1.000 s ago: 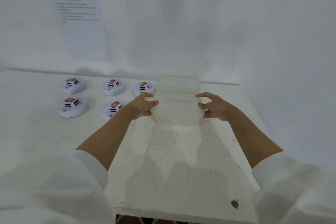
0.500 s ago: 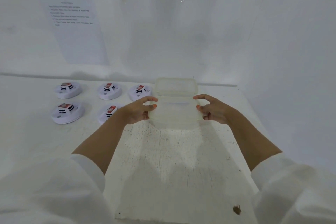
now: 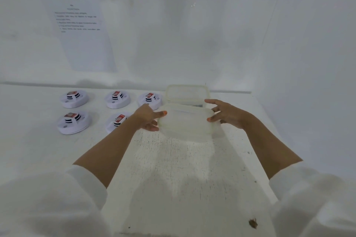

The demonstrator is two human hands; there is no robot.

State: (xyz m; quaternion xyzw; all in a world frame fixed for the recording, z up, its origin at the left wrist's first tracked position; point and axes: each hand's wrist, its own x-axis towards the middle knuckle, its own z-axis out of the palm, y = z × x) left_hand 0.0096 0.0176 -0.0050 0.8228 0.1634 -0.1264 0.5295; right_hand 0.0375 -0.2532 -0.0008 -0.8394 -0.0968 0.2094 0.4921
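bright, washed-out, soft white light; arm shadows fall toward the near table (image 3: 173, 188) edge; wide-angle bending at edges; sleeves (image 3: 48, 208) blurred.

Both forearms outstretched, left hand (image 3: 147, 118) and right hand (image 3: 228, 115) facing inward, fingers (image 3: 211, 101) half-curled.

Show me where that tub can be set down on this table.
Widest bare patch: the table nearer than the tub, which the left hand and right hand hold, down to the near edge. Another lies near-left, in front of the smoke detectors. Crowded: the far left, with five detectors, and behind the tub, where a second clear piece lies.
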